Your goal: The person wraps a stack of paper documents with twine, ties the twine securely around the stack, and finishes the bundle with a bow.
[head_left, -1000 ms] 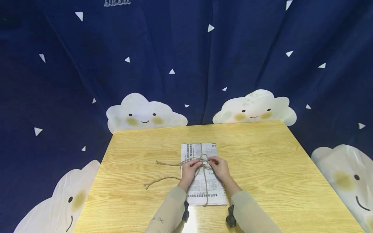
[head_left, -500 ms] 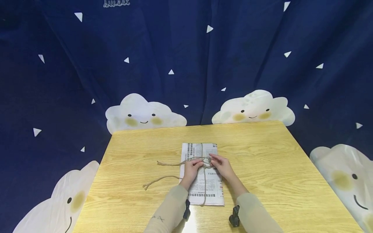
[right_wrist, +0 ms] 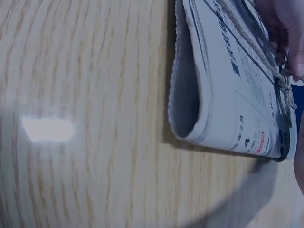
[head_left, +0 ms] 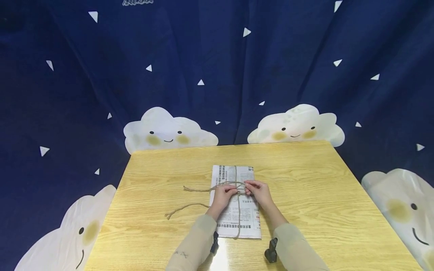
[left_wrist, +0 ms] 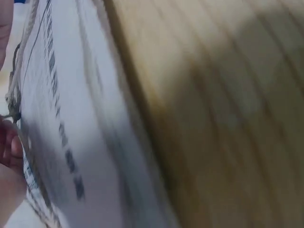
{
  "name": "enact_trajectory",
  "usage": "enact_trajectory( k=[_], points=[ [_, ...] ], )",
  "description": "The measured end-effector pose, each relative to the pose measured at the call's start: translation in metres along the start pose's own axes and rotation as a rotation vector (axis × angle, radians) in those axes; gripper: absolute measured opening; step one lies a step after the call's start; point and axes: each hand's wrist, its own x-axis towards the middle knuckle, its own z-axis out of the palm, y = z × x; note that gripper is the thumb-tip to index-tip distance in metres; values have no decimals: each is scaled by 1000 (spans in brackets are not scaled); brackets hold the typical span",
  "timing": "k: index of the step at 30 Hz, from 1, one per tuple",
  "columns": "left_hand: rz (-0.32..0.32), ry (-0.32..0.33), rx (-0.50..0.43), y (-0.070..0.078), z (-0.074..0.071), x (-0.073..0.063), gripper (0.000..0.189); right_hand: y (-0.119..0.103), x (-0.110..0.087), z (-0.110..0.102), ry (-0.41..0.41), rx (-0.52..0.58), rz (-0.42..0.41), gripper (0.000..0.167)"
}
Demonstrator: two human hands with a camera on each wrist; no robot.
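Observation:
A folded newspaper (head_left: 249,220) lies flat on the table, with brown twine (head_left: 239,216) running lengthwise and crosswise around it. The twine crosses in a knot near the middle, which the fingers partly hide. From the left, my left hand (head_left: 222,197) pinches the twine beside the knot. My right hand (head_left: 261,192) pinches a strand of it on the right side, thumb and fingertips together. Two loose twine ends trail out to the left. In the right wrist view the folded newspaper (right_wrist: 223,95) shows its open fold, and the knotted twine (right_wrist: 282,83) lies close to fingers.
The light wooden table (head_left: 322,188) extends around the newspaper on all sides. Behind it hangs a dark blue curtain (head_left: 190,49) with white triangles and smiling clouds. A small black device (head_left: 271,251) sits at the right wrist, another (head_left: 214,242) at the left.
My right hand has shifted slightly outward, and the round twine loop near it has flattened into a longer strand between the hands. The left hand stays at almost the same spot.

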Motion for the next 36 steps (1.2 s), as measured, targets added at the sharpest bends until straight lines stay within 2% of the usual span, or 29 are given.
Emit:
enact_trajectory(
  k=[3, 6, 7, 10, 12, 14, 16, 20, 22, 26, 28, 31, 33, 36],
  points=[
    [58, 45, 131, 0, -9, 4, 16, 1, 0, 1, 0, 29, 24, 24],
    [68, 89, 322, 0, -21, 8, 15, 0, -1, 2, 0, 34, 41, 24],
    [61, 85, 386, 0, -25, 9, 16, 0, -2, 3, 0, 34, 44, 24],
    [48, 21, 580, 1, -37, 11, 13, -1, -3, 4, 3, 19, 55, 24],
    [45, -19, 661, 2, -43, 12, 10, -1, -4, 4, 3, 16, 63, 23],
    [28, -56, 702, 5, -48, 14, 9, 0, -4, 4, 2, 10, 69, 23],
    [-1, -81, 693, 10, -53, 19, 11, 0, -4, 4, 1, 8, 72, 23],
    [-87, -120, 548, 25, -62, 31, 14, 0, -5, 3, 1, 6, 71, 23],
    [-129, -125, 423, 33, -68, 39, 14, -1, -5, 3, 0, 6, 67, 22],
    [-221, -113, 103, 51, -77, 46, 16, 0, -5, 2, -8, 14, 55, 22],
    [-249, -106, -50, 54, -78, 45, 17, 1, -5, 2, -12, 23, 49, 23],
    [-309, -108, -261, 61, -80, 36, 20, 2, -4, 2, -15, 33, 53, 23],
    [-360, -96, -340, 59, -77, 32, 20, 1, -4, 2, -16, 35, 54, 23],
    [-463, -47, -415, 46, -67, 25, 24, 1, -4, 2, -16, 36, 57, 23]
  ],
)
